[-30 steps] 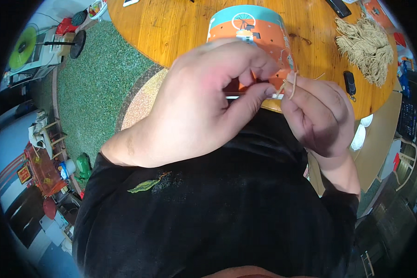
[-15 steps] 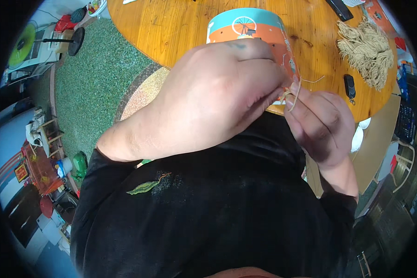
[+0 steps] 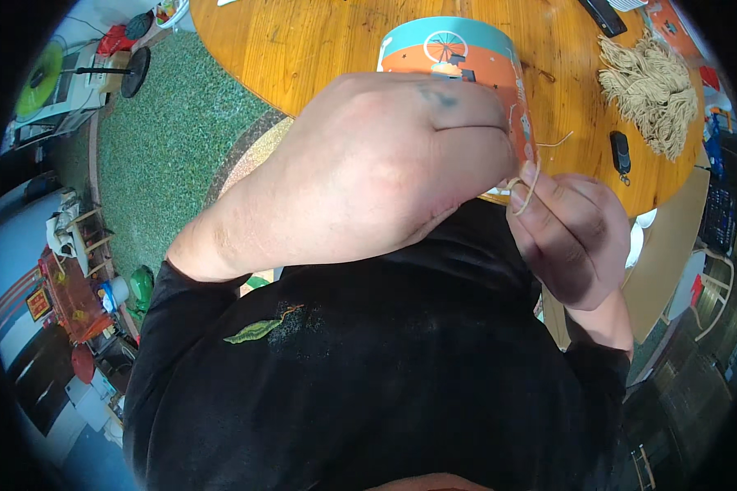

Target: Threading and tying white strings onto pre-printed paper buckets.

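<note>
Nearest the camera is the person's black shirt [image 3: 368, 385] with a small green leaf motif on the chest, filling the lower half of the view. Just above it the left hand [image 3: 368, 172] is curled into a loose fist, its back turned up, and it covers its own fingertips and most of the work. A second ago its thumb and forefinger still showed, pinching something beside the other hand; since then the fist has rolled over and risen across the front of the tall orange and teal printed paper cylinder [image 3: 467, 61], which points to the hands turning or tightening what they hold. The right hand [image 3: 569, 237] sits just beside and touching the left, fingers bent, pinching a thin tan string [image 3: 531, 190] that loops over its fingertip; a loose end pokes out toward the table. Whether the left hand grips the same string cannot be told, since its fingers are hidden.

Beyond the hands lies the round varnished wooden table [image 3: 303, 41], the cylinder standing near its close edge. Farther right rest a bundle of tan string lengths [image 3: 651, 86] and a small black key fob [image 3: 621, 151]. Left of the table spreads a green speckled rug [image 3: 164, 155]; the room's rim is bent and hard to read
</note>
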Demonstrator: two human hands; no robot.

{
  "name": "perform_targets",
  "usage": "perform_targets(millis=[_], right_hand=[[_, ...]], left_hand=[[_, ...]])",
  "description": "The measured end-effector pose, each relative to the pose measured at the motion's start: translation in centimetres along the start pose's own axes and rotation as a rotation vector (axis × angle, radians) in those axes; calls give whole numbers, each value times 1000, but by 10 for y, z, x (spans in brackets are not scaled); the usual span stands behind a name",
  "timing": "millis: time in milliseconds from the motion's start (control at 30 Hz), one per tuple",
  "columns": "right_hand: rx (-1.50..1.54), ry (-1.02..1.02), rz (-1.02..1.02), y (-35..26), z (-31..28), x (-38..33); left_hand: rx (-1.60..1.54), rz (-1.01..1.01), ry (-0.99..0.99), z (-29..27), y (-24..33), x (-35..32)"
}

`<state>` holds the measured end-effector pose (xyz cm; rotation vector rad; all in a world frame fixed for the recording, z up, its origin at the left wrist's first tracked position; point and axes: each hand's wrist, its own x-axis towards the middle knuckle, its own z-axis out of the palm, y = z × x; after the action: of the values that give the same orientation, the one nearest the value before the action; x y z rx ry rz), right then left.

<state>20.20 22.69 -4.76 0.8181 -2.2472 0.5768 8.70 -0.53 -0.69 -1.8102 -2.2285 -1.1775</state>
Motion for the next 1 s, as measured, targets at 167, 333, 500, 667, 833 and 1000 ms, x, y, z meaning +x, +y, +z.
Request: perform_targets(millis=[167, 333, 500, 667, 833, 1000], right_hand=[[32, -35, 17, -2, -1, -2], [60, -32, 9, -3, -1, -1], [35, 41, 118, -4, 5, 0], [153, 100, 211, -6, 4, 5], [236, 133, 293, -4, 5, 4], [473, 184, 503, -12, 11, -3]], left_hand=[[-37, 35, -35, -2, -2, 2], [-96, 42, -40, 1, -5, 1], [-104, 25, -12, 2, -5, 2], [-74, -26, 9, 1, -5, -4], [-37, -50, 55, 3, -6, -10], [10, 20, -29, 1, -3, -11]])
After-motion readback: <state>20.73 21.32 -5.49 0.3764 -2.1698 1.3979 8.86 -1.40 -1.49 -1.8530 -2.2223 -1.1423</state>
